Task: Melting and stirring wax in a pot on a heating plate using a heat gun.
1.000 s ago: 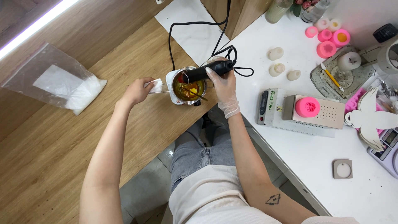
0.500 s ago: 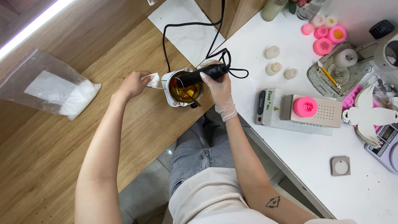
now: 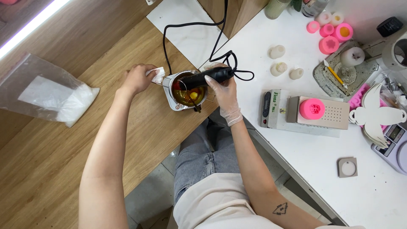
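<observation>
Gloved right hand (image 3: 224,91) grips heat gun (image 3: 206,78) (nozzle over pot (image 3: 188,90)).

Bright, even light is filling the frame. A white light strip (image 3: 32,26) is glaring at upper left. Shadows are staying soft. Focus is holding sharp; edges are bending slightly.

Beneath the right grip (image 3: 224,91), the heat gun (image 3: 203,78) covers part of the pot (image 3: 188,90); pot handle hidden inside the left grip (image 3: 137,78) and cloth (image 3: 158,75).
</observation>
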